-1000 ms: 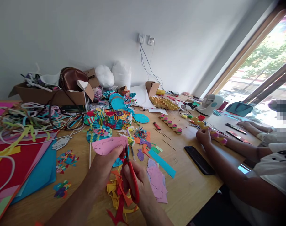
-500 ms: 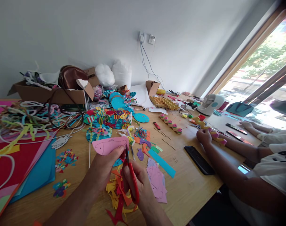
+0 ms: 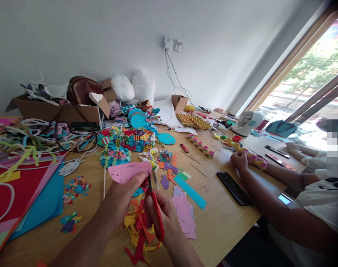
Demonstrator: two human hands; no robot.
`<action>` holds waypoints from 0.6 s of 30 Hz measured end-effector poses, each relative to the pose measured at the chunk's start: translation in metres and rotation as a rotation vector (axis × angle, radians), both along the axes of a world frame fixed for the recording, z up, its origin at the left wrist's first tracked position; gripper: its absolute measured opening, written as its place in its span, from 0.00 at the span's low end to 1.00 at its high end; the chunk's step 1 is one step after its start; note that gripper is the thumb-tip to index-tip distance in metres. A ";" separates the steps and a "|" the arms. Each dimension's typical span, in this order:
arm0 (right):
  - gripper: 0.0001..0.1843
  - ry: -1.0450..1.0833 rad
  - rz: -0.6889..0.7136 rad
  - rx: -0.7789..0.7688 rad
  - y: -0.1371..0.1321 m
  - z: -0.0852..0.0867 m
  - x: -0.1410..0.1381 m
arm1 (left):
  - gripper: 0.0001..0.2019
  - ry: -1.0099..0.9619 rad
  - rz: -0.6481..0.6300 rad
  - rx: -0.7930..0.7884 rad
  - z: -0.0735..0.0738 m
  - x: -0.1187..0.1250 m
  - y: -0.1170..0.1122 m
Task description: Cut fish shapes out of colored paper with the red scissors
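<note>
Left hand pinches the pink paper fish by its near edge, holding it up over the table. Right hand is wrapped through the red scissors, fingers closed on the handles, blades pointing up at the fish's right end. Scraps lie heaped just under both hands. Far right, another person's hand rests beside a black phone.

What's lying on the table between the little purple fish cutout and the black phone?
A blue paper strip lies between the purple fish cutout and the black phone, seen in the head view.
</note>
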State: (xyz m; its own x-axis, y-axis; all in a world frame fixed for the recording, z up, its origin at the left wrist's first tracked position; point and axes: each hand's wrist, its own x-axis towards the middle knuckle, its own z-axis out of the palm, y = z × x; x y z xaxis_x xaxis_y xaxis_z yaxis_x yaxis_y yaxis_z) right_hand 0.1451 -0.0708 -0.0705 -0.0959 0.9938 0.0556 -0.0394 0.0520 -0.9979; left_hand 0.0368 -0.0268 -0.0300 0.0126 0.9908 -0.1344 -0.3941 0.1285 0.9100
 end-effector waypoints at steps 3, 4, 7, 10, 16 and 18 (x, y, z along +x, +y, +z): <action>0.30 -0.024 0.013 -0.002 0.000 -0.002 0.003 | 0.08 0.034 -0.036 0.005 -0.002 -0.003 0.002; 0.30 -0.034 0.020 -0.001 -0.001 -0.002 0.004 | 0.08 0.054 -0.050 0.011 -0.003 -0.004 0.002; 0.29 -0.068 0.028 -0.002 -0.002 -0.002 0.006 | 0.07 0.086 -0.080 0.026 -0.003 -0.007 0.003; 0.27 -0.108 0.004 -0.031 -0.003 0.000 0.007 | 0.05 0.099 -0.100 0.057 0.000 -0.009 0.002; 0.24 -0.189 0.020 -0.024 -0.004 0.001 0.012 | 0.04 0.135 -0.148 0.043 0.003 -0.012 0.004; 0.23 -0.205 0.021 -0.026 -0.005 0.000 0.013 | 0.04 0.148 -0.166 0.044 0.003 -0.014 0.004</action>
State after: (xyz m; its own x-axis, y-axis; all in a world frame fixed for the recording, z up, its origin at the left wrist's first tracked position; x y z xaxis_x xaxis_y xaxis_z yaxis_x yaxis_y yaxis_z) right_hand 0.1585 -0.0753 -0.0706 -0.1228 0.9924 0.0069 0.1639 0.0271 -0.9861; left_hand 0.0229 -0.0224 -0.0270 0.1592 0.9818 -0.1037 -0.2328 0.1394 0.9625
